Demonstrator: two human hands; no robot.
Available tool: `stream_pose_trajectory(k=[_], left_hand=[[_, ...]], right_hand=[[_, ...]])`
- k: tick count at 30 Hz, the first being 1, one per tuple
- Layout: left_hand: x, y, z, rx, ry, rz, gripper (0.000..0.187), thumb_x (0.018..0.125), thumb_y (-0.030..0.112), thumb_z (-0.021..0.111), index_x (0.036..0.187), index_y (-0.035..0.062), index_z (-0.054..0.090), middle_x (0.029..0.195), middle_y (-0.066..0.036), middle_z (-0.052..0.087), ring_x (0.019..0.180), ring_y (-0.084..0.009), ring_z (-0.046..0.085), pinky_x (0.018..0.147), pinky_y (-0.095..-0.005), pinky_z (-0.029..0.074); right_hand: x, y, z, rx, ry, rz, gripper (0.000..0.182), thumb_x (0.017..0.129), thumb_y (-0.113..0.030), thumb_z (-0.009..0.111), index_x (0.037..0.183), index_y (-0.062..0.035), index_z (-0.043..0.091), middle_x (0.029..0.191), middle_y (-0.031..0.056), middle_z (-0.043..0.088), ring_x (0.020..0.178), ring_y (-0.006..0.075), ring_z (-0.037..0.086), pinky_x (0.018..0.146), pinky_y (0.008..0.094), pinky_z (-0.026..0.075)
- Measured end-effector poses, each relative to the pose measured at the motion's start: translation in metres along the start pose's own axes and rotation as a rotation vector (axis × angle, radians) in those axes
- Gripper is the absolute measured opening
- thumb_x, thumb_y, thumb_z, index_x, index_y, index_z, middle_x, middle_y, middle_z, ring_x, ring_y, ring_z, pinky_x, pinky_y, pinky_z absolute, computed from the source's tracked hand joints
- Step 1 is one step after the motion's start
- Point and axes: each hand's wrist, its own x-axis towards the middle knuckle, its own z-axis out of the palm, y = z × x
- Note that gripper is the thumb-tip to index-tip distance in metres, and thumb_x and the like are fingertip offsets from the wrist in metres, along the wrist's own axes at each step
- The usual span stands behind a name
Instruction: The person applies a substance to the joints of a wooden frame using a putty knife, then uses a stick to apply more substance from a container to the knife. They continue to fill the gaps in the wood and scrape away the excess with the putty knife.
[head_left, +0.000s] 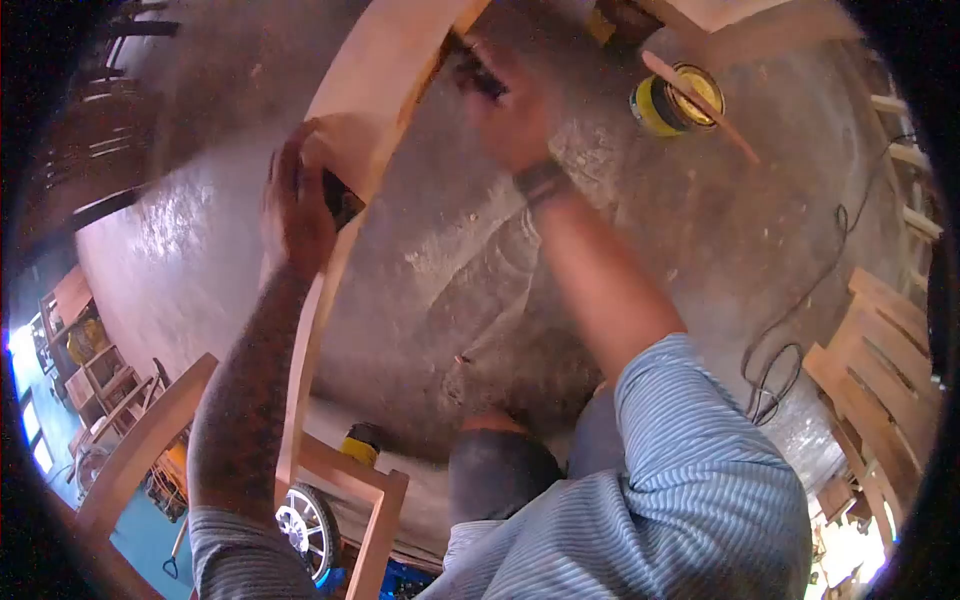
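A long curved wooden board [350,95] runs from the top of the view down to the left of my body. My left hand [298,205] lies against its face, fingers closed around a dark, flat, scraper-like piece [342,200] that reaches the board's edge. Higher up, my right hand [508,115] is bent at that same edge and smeared by motion. It grips a small dark tool [480,75], whose tip is too blurred to make out and seems to meet the wood.
An open yellow tin [660,108] stands on the floor at right, a wooden stick [700,105] across its top. A cable [775,370] coils near slatted wooden furniture [875,350]. A wooden frame [350,470], a wheel [308,530] and another yellow-black tin [362,443] are low left.
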Motion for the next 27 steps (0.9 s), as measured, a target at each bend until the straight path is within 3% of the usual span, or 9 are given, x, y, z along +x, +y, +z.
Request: stream_pose_trajectory(k=[2, 7, 13, 16, 18, 21, 23, 24, 27], left_hand=[[0.002, -0.009, 0.010, -0.107, 0.044, 0.054, 0.046, 0.110, 0.041, 0.040, 0.139, 0.0109, 0.058, 0.138, -0.021, 0.059, 0.132, -0.0364, 0.055, 0.111, -0.0430, 0.041], [-0.005, 0.005, 0.002, -0.126, 0.043, -0.051, 0.046, 0.110, 0.040, 0.037, 0.139, 0.0101, 0.058, 0.138, -0.022, 0.058, 0.130, -0.0355, 0.056, 0.110, -0.0428, 0.042], [-0.002, -0.027, 0.014, -0.117, 0.085, -0.015, 0.046, 0.111, 0.038, 0.035, 0.141, 0.0101, 0.054, 0.142, -0.020, 0.057, 0.132, -0.0365, 0.054, 0.111, -0.0444, 0.041], [0.002, -0.033, 0.015, -0.034, 0.065, -0.016, 0.045, 0.111, 0.037, 0.035, 0.142, 0.0109, 0.054, 0.142, -0.018, 0.056, 0.133, -0.0366, 0.053, 0.112, -0.0453, 0.040], [0.002, -0.032, 0.014, 0.003, 0.051, -0.017, 0.044, 0.111, 0.037, 0.035, 0.142, 0.0116, 0.053, 0.142, -0.018, 0.056, 0.133, -0.0362, 0.053, 0.112, -0.0453, 0.040], [-0.001, -0.019, 0.009, 0.029, 0.024, -0.050, 0.043, 0.111, 0.037, 0.036, 0.142, 0.0126, 0.053, 0.142, -0.017, 0.057, 0.133, -0.0354, 0.053, 0.113, -0.0446, 0.039], [-0.004, 0.022, -0.004, 0.076, -0.007, -0.130, 0.043, 0.111, 0.037, 0.037, 0.143, 0.0132, 0.053, 0.142, -0.018, 0.057, 0.133, -0.0353, 0.053, 0.113, -0.0443, 0.039], [-0.001, 0.007, 0.002, 0.038, 0.009, -0.111, 0.043, 0.111, 0.037, 0.038, 0.143, 0.0133, 0.053, 0.142, -0.018, 0.057, 0.133, -0.0353, 0.053, 0.113, -0.0443, 0.040], [-0.001, -0.024, 0.010, 0.002, 0.019, -0.081, 0.043, 0.111, 0.037, 0.038, 0.144, 0.0130, 0.052, 0.142, -0.018, 0.056, 0.132, -0.0353, 0.054, 0.112, -0.0444, 0.041]], right_hand=[[-0.028, -0.023, 0.048, -0.320, 0.337, -0.001, 0.040, 0.088, -0.001, 0.070, 0.128, -0.0062, 0.068, 0.123, 0.0146, 0.070, 0.107, 0.0299, 0.070, 0.093, 0.0384, 0.056], [-0.085, -0.064, 0.120, -0.203, 0.296, -0.025, 0.036, 0.089, 0.000, 0.069, 0.125, -0.0069, 0.069, 0.121, 0.0173, 0.069, 0.108, 0.0313, 0.069, 0.090, 0.0366, 0.057], [-0.088, -0.047, 0.064, -0.138, 0.076, 0.108, 0.034, 0.093, 0.000, 0.066, 0.126, -0.0063, 0.069, 0.116, 0.0146, 0.072, 0.105, 0.0246, 0.071, 0.089, 0.0356, 0.056], [-0.047, -0.010, 0.001, -0.312, 0.264, 0.100, 0.028, 0.098, -0.013, 0.065, 0.125, -0.0078, 0.070, 0.112, 0.0115, 0.073, 0.101, 0.0182, 0.070, 0.087, 0.0336, 0.056], [-0.023, 0.013, -0.018, -0.100, 0.352, 0.286, 0.029, 0.099, -0.020, 0.066, 0.126, -0.0084, 0.069, 0.112, 0.0086, 0.074, 0.099, 0.0175, 0.070, 0.088, 0.0321, 0.055], [-0.008, 0.034, -0.022, 0.698, 0.459, 0.551, 0.036, 0.099, -0.026, 0.068, 0.130, -0.0093, 0.066, 0.113, 0.0054, 0.073, 0.098, 0.0181, 0.069, 0.087, 0.0315, 0.053], [-0.022, 0.064, 0.006, 0.888, 0.404, 0.583, 0.041, 0.098, -0.029, 0.069, 0.134, -0.0097, 0.063, 0.114, 0.0039, 0.072, 0.100, 0.0188, 0.068, 0.087, 0.0325, 0.052], [-0.026, 0.055, 0.023, 1.106, 0.388, 0.602, 0.043, 0.098, -0.028, 0.068, 0.137, -0.0111, 0.060, 0.117, 0.0050, 0.070, 0.105, 0.0207, 0.066, 0.087, 0.0359, 0.052], [-0.039, 0.054, 0.065, 1.329, 0.368, 0.571, 0.042, 0.098, -0.025, 0.068, 0.136, -0.0111, 0.060, 0.119, 0.0064, 0.069, 0.111, 0.0224, 0.064, 0.091, 0.0380, 0.051]])
